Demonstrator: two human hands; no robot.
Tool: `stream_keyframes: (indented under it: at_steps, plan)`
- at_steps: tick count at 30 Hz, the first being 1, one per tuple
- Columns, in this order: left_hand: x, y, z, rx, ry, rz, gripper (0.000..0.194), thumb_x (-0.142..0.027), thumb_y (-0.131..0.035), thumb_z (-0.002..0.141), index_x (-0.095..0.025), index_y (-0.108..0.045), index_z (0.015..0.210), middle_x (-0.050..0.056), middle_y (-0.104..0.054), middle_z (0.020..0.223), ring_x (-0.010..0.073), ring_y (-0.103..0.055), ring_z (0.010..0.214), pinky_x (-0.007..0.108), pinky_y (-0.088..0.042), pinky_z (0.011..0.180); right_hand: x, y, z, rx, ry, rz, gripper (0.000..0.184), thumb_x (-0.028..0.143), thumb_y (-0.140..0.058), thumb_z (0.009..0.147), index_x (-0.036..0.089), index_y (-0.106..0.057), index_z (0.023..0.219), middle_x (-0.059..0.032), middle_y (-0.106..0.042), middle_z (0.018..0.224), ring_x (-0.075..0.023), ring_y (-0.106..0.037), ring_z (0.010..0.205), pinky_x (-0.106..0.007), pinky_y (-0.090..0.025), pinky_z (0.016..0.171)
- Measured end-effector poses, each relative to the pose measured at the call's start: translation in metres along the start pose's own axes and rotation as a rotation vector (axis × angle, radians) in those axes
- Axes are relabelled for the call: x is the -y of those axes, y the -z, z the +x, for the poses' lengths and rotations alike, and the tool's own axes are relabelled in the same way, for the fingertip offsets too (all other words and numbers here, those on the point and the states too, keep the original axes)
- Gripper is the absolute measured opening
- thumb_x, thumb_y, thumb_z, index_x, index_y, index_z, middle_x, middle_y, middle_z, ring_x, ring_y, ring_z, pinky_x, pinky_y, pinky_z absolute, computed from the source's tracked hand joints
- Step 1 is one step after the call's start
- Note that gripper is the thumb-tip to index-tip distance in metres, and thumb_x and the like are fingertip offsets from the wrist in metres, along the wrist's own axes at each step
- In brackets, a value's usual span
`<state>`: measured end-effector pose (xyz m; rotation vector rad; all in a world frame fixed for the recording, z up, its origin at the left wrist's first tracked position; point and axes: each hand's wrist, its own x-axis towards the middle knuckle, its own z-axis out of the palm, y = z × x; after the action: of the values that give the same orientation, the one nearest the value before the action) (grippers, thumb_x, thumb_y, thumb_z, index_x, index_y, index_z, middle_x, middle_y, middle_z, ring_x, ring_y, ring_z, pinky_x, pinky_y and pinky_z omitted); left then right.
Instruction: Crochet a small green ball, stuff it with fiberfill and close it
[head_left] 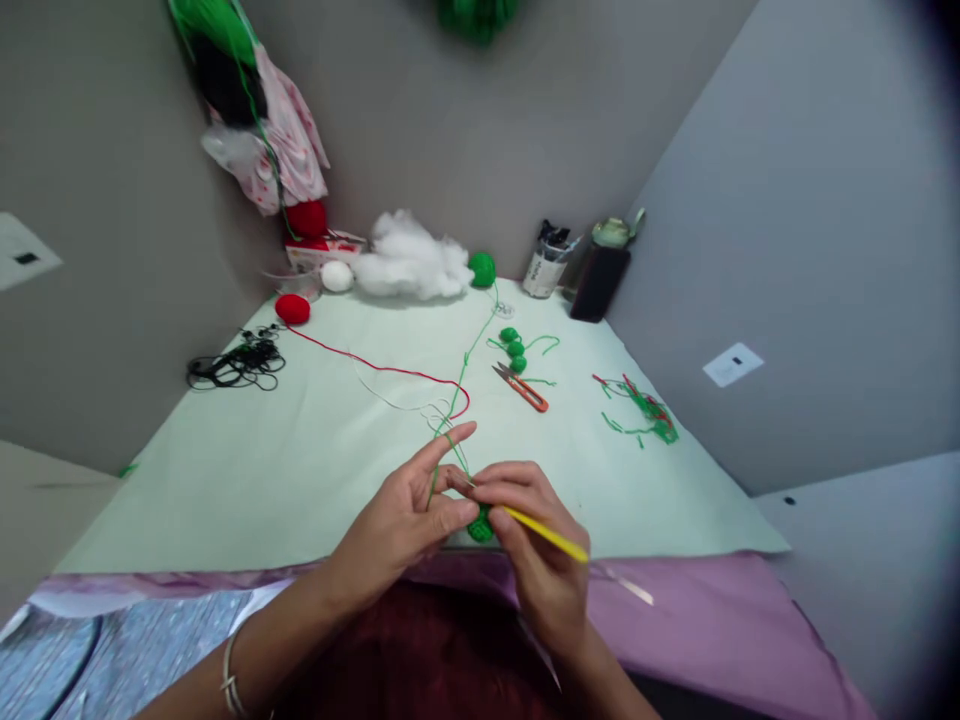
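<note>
My left hand (412, 510) pinches a small green crocheted piece (480, 524) near the table's front edge. Green yarn (460, 385) runs over its raised index finger and back toward a green yarn ball (482, 269). Closed around a crochet hook with a yellow handle (551, 538) is my right hand (536, 540), its fingertips meeting the left ones at the piece. The hook's tip is at the yarn, too small to make out. Beyond the hands lie orange thread snips (529, 392) and several small green crocheted balls (514, 350).
Red yarn ball (292, 309), tangled black cord (238, 362) and white stuffing (412, 258) lie at the left and back. A pen holder (545, 266) and a dark phone (600, 283) stand at the back right. Yarn scraps (652, 412) lie at right; walls enclose the table (247, 480).
</note>
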<state>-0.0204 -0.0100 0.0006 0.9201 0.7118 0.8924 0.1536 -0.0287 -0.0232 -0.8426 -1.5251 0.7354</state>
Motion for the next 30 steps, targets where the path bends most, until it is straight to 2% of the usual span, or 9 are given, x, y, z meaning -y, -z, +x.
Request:
stream_keyframes:
  at_steps: [3, 7, 9, 12, 16, 21, 25, 30]
  plan:
    - [-0.004, 0.001, -0.002, 0.020, -0.009, 0.017, 0.082, -0.040, -0.077, 0.093, -0.031, -0.037, 0.163, 0.000, -0.063, 0.102, -0.0015, -0.036, 0.043, 0.021, -0.022, 0.042, 0.004, -0.004, -0.002, -0.086, 0.107, -0.119, 0.033, 0.010, -0.060, 0.098, 0.029, -0.077, 0.119, -0.0070, -0.072, 0.106, -0.0171, -0.071, 0.101, -0.027, -0.062, 0.079]
    - [-0.002, 0.004, -0.004, -0.006, -0.058, 0.035, 0.087, -0.037, -0.084, 0.085, -0.030, -0.041, 0.161, 0.002, -0.065, 0.104, -0.0003, -0.042, 0.043, 0.021, -0.029, 0.043, 0.006, -0.008, 0.004, -0.084, 0.097, -0.106, 0.028, 0.013, -0.062, 0.098, 0.029, -0.080, 0.112, -0.0064, -0.073, 0.098, -0.0179, -0.073, 0.091, -0.026, -0.063, 0.071]
    - [-0.001, 0.006, -0.004, -0.037, -0.082, 0.054, 0.087, -0.034, -0.086, 0.082, -0.028, -0.046, 0.159, 0.001, -0.066, 0.099, 0.0037, -0.049, 0.051, 0.022, -0.039, 0.049, 0.007, -0.009, 0.009, -0.064, 0.065, -0.053, 0.022, 0.016, -0.065, 0.096, 0.028, -0.081, 0.106, -0.0063, -0.073, 0.093, -0.0189, -0.074, 0.086, -0.027, -0.063, 0.069]
    - [0.000, 0.008, -0.004, -0.071, -0.108, 0.089, 0.087, -0.030, -0.089, 0.078, -0.024, -0.050, 0.156, -0.001, -0.065, 0.089, 0.0114, -0.059, 0.068, 0.028, -0.050, 0.068, 0.005, -0.009, 0.013, -0.037, 0.032, 0.039, 0.018, 0.020, -0.067, 0.096, 0.028, -0.082, 0.099, -0.0055, -0.073, 0.088, -0.0188, -0.074, 0.079, -0.026, -0.063, 0.064]
    - [-0.002, 0.009, -0.003, -0.079, -0.121, 0.121, 0.086, -0.027, -0.091, 0.074, -0.020, -0.054, 0.152, -0.001, -0.065, 0.086, 0.0165, -0.063, 0.083, 0.033, -0.048, 0.086, 0.000, -0.006, 0.012, 0.017, 0.011, 0.044, 0.019, 0.019, -0.066, 0.097, 0.029, -0.082, 0.101, -0.0056, -0.073, 0.089, -0.0188, -0.074, 0.080, -0.026, -0.062, 0.063]
    - [-0.002, 0.008, -0.003, -0.058, -0.128, 0.112, 0.086, -0.027, -0.090, 0.074, -0.019, -0.053, 0.151, -0.002, -0.063, 0.085, 0.0179, -0.063, 0.084, 0.036, -0.047, 0.089, -0.003, -0.004, 0.009, 0.037, 0.008, 0.054, 0.021, 0.019, -0.065, 0.097, 0.030, -0.081, 0.103, -0.0052, -0.072, 0.089, -0.0181, -0.072, 0.079, -0.025, -0.060, 0.061]
    - [-0.001, 0.006, -0.003, -0.090, -0.130, 0.095, 0.088, -0.024, -0.090, 0.071, -0.019, -0.053, 0.150, -0.001, -0.064, 0.085, 0.0186, -0.063, 0.084, 0.036, -0.047, 0.087, -0.004, -0.006, 0.010, 0.058, 0.013, 0.071, 0.017, 0.020, -0.067, 0.096, 0.029, -0.081, 0.101, -0.0061, -0.071, 0.091, -0.0196, -0.072, 0.083, -0.028, -0.062, 0.067]
    - [-0.003, 0.005, -0.007, -0.094, -0.170, 0.182, 0.070, -0.020, -0.081, 0.077, -0.022, -0.058, 0.143, 0.001, -0.064, 0.091, 0.0214, -0.063, 0.093, 0.038, -0.046, 0.093, -0.005, -0.012, 0.011, -0.009, -0.065, 0.168, 0.013, 0.022, -0.069, 0.095, 0.027, -0.081, 0.092, -0.0028, -0.069, 0.085, -0.0157, -0.069, 0.078, -0.023, -0.056, 0.063]
